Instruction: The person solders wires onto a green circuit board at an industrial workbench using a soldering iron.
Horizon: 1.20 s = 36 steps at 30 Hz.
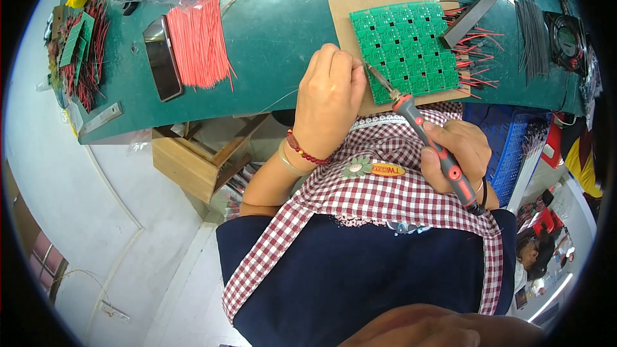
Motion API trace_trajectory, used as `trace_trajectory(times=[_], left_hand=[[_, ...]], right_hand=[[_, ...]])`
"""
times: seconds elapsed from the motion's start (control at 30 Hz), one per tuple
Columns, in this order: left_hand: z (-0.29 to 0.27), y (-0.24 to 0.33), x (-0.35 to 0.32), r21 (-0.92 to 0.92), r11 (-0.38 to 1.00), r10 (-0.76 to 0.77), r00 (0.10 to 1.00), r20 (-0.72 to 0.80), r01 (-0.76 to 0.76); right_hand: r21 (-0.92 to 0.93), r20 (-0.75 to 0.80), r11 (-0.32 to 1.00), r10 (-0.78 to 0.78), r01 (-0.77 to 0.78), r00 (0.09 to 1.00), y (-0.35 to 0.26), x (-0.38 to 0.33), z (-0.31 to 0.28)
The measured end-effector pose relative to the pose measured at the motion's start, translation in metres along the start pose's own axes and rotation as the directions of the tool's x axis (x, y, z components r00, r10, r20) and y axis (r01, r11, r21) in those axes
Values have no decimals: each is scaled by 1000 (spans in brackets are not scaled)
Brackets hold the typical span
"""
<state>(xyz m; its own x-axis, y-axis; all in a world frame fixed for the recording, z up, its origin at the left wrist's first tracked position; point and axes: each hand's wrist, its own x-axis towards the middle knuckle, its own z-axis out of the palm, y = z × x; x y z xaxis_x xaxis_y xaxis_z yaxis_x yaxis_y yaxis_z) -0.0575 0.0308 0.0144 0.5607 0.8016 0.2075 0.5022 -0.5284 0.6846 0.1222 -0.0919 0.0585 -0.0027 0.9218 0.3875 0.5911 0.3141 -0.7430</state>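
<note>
My right hand (457, 154) is closed around the grey and red handle of a soldering iron (424, 130). The iron slants up and left, its metal tip over the left edge of a green circuit board panel (402, 48). Close by that tip, my left hand (331, 93) is closed in a pinch. A thin strand of solder wire (280, 99) trails from it to the left; its end at the fingertips is hidden. The panel, a grid of many small boards, lies on a brown cardboard sheet (344, 16). Red and black wires (475, 58) stick out along its right side.
A dark bar (475, 11) lies across the panel's upper right corner. Left on the green table (276, 26) are a bundle of red wires (202, 42), a phone (162, 58) and wired boards (77, 48). Black wires (532, 35) and a fan (567, 42) sit right.
</note>
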Motion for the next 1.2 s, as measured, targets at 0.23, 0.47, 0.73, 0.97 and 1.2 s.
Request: trace_trajectory(times=[0.23, 0.47, 0.73, 0.97, 1.2], left_hand=[[-1, 1, -3, -7, 1000, -9, 1000, -21, 9], [-7, 1, -9, -4, 1000, -19, 999, -33, 18], [2, -4, -6, -26, 999, -25, 999, -48, 24], [-3, 0, -5, 63, 998, -26, 1000, -16, 27], [-16, -1, -14, -31, 994, -110, 992, -60, 108]], right_hand=[[11, -42, 1000, -27, 28, 999, 1, -4, -1], [62, -76, 998, -3, 7, 997, 4, -8, -6], [52, -78, 999, 3, 1, 997, 7, -9, 2], [51, -58, 999, 21, -18, 998, 5, -7, -1], [46, -221, 996, -58, 70, 974, 10, -10, -8]])
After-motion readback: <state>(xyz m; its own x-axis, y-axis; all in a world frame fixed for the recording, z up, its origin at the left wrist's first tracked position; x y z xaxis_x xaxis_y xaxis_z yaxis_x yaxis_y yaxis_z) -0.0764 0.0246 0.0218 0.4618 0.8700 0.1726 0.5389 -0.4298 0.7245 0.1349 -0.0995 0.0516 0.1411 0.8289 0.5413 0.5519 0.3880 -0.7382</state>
